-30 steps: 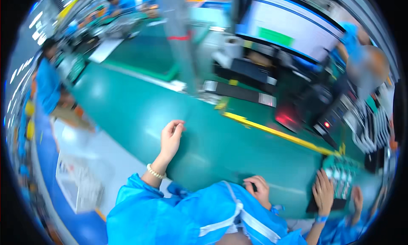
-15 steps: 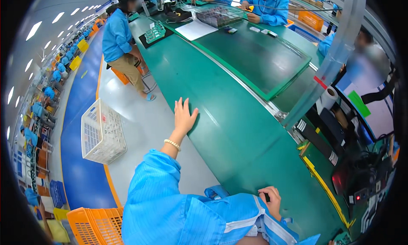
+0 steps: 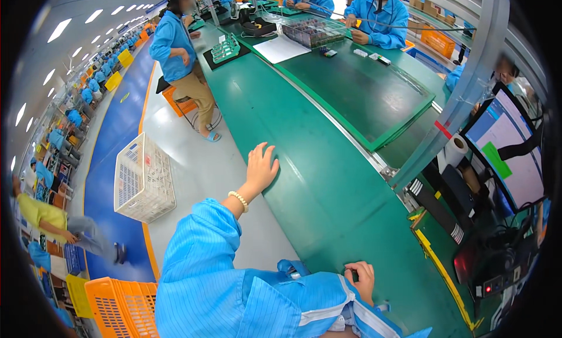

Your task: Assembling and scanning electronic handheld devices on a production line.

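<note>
The head view shows, nearest, the right hand (image 3: 363,280) at the near end of the green surface (image 3: 328,203), its fingers curled; whether they close on anything I cannot tell. Further along, the left hand (image 3: 261,169) lies over the surface's left edge, palm down, open, fingers slightly spread, nothing in it. The surface, then, is what the hands are nearest to: it lies under both and stretches away ahead. It looks like a stiff, heavy bench top with a smooth, slightly glossy cover, probably a little slick under the fingers; its left edge seems the natural place to take hold.

Left of the surface, on the floor, are an orange basket (image 3: 120,309) and a white crate (image 3: 144,180). Along its right side come a yellow strip (image 3: 443,273), a monitor (image 3: 509,153) and a metal post (image 3: 462,92). Beyond the post, right of the surface, lies a green-edged panel (image 3: 363,98); green frames (image 3: 225,50) sit toward the surface's far end, with a standing co-worker (image 3: 170,45) on its left.
</note>
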### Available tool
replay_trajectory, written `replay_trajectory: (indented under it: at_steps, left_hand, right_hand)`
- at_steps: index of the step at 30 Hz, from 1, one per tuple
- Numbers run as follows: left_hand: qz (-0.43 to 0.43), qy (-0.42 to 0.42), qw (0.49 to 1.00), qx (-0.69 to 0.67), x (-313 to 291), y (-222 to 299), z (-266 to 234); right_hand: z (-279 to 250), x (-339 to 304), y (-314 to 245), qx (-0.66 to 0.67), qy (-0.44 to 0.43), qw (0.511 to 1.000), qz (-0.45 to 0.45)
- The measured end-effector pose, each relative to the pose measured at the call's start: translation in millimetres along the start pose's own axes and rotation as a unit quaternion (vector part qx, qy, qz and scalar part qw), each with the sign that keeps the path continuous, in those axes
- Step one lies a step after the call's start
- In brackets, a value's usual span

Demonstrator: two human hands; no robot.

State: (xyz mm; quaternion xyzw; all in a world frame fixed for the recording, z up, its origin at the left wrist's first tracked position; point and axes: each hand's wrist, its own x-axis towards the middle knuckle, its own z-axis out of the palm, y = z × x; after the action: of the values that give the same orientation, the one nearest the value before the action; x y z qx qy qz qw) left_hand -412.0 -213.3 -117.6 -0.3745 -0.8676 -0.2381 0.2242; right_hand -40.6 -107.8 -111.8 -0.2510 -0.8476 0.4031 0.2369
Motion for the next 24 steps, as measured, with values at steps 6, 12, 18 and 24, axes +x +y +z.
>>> replay_trajectory:
  at_steps: [6, 12, 18, 24]
  left_hand:
    - [-0.01, 0.006, 1.0, -0.024, 0.2, 7.2, 1.2]
    - [-0.035, -0.112, 0.993, -0.011, 3.8, 0.7, 2.1]
    - [-0.008, -0.012, 0.999, -0.032, -0.2, 5.1, 2.3]
    - [-0.008, 0.008, 1.0, -0.021, -3.0, 6.9, 2.0]
  right_hand:
    - [-1.0, -1.4, 4.8, 0.002, 0.0, 1.0, 0.005]
    - [-0.9, 1.8, 4.6, 0.0, -0.001, 1.0, -0.003]
    - [1.2, -1.5, 4.6, -0.008, 0.007, 1.0, 0.009]
    - [-2.4, 0.2, 6.3, -0.031, 0.021, 0.999, -0.016]
